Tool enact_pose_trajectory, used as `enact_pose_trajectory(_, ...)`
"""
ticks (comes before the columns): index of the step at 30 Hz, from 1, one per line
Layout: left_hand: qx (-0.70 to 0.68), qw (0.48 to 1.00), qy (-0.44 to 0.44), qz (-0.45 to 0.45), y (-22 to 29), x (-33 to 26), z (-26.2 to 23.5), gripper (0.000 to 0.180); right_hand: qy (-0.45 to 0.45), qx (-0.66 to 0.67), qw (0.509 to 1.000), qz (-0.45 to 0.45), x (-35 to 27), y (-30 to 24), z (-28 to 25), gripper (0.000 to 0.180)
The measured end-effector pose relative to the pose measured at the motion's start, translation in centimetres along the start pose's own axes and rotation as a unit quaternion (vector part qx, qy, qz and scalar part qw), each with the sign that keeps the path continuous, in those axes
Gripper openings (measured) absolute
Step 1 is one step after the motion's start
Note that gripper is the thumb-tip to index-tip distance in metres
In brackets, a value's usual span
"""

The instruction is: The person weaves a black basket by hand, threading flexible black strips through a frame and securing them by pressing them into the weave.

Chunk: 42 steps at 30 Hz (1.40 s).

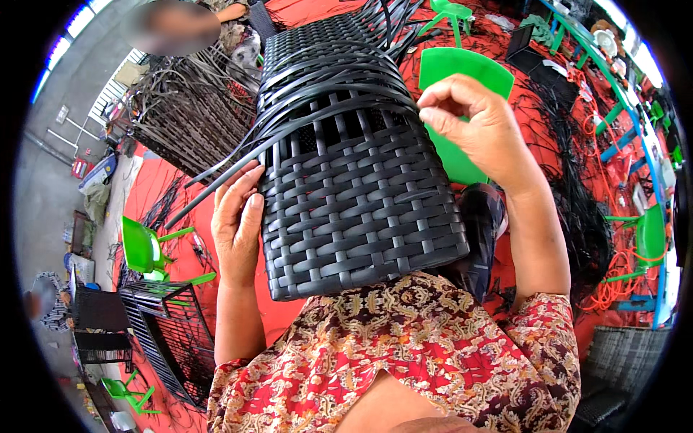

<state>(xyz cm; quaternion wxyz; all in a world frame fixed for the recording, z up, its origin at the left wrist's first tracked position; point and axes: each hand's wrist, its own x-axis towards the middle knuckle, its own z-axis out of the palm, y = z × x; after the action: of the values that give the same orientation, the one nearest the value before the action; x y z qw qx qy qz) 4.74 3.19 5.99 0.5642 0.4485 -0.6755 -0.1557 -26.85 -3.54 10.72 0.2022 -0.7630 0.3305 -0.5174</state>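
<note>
A black wicker furniture piece [361,195] rests upright against my lap, its near face closely woven from flat plastic strips. Higher up, the crosswise weave stops and upright strips show with gaps between them. Several loose black strips [332,79] loop across the piece there, some ends sticking out past its left edge. My left hand [237,224] lies along that left edge, fingers stretched out and touching it beside the strip ends. At the right edge, my right hand [473,119] is closed in a pinch, thumb and forefinger on a black strip.
A green plastic chair [462,155] stands just beyond my right hand. Bundled dark strips [195,101] lie at the upper left, near another person, and more at the right. Left are a smaller green chair [141,245] and a black slatted frame [170,325]. Red sheeting [289,14] covers the floor.
</note>
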Motion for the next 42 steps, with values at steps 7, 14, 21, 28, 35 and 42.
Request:
enact_pose_trajectory(7,0.086,0.996,-0.026,0.001,0.9,0.6,-2.3,0.027,-0.043,-0.071,0.997,-0.007,0.3,-0.6,1.8,0.015)
enact_pose_trajectory(14,0.189,0.976,-0.068,0.084,4.4,2.9,-3.3,0.016,-0.082,-0.177,0.971,-0.135,3.0,-0.8,3.3,0.019)
enact_pose_trajectory(21,0.180,0.932,-0.259,0.178,6.2,7.4,-0.9,0.018,-0.178,0.095,0.978,-0.052,4.5,-0.3,3.5,0.011)
enact_pose_trajectory(28,0.220,0.897,-0.313,0.222,7.1,9.9,1.4,0.021,-0.065,0.552,0.831,-0.006,5.6,-0.2,-0.6,0.019)
enact_pose_trajectory(35,0.190,0.900,-0.319,0.227,5.6,12.5,2.8,0.022,-0.024,0.786,0.603,-0.134,3.0,4.5,-4.9,0.024)
enact_pose_trajectory(42,0.207,0.894,-0.292,0.271,5.5,11.8,3.1,0.027,0.106,0.803,0.567,-0.148,-0.5,6.4,-7.0,0.038)
